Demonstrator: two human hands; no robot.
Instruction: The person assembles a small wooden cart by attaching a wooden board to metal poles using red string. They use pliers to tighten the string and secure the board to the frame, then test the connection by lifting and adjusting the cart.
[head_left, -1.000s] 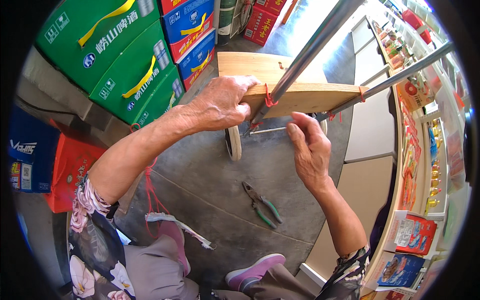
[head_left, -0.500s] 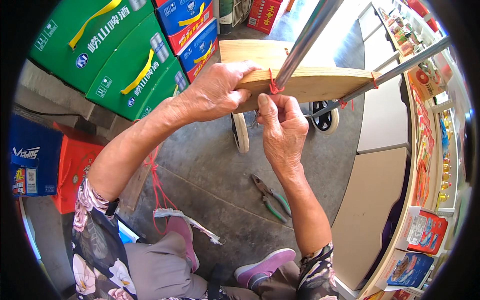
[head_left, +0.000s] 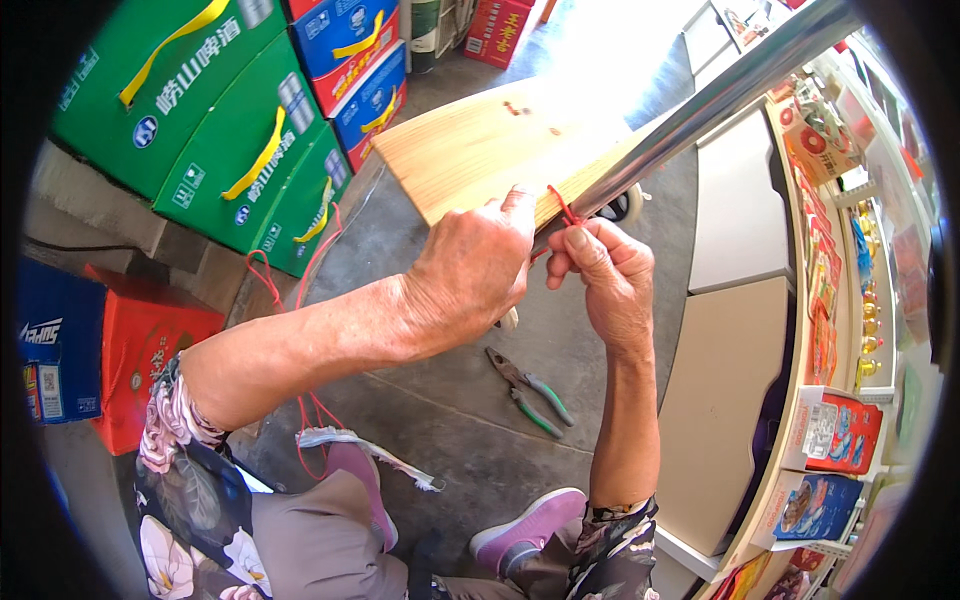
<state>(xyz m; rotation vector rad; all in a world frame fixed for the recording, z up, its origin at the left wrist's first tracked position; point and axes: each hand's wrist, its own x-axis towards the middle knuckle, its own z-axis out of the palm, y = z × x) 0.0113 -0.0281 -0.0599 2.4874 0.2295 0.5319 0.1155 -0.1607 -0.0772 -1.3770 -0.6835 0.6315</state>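
The board [head_left: 475,150] is in front of the person, sloping, and its far end is so bright that its edge is hard to see. A shiny pole [head_left: 715,110] slants by its near side; the top is cut off by the dark rim. A red string [head_left: 563,204] goes around the pole by the board's edge.

The left hand [head_left: 475,265] is at the board's near corner. Its fingers are curled, but most tips are hidden, so you can't tell how tight they hold. The right hand [head_left: 605,265] is by the knot. Its thumb and first finger are bent close together, touching the string; you can't tell if they pinch it.

A wheel [head_left: 628,205] peeks out behind the pole, mostly covered. Pliers [head_left: 528,390] lie on the floor [head_left: 455,400], all in view. The green boxes [head_left: 225,130] are cut off on the left.
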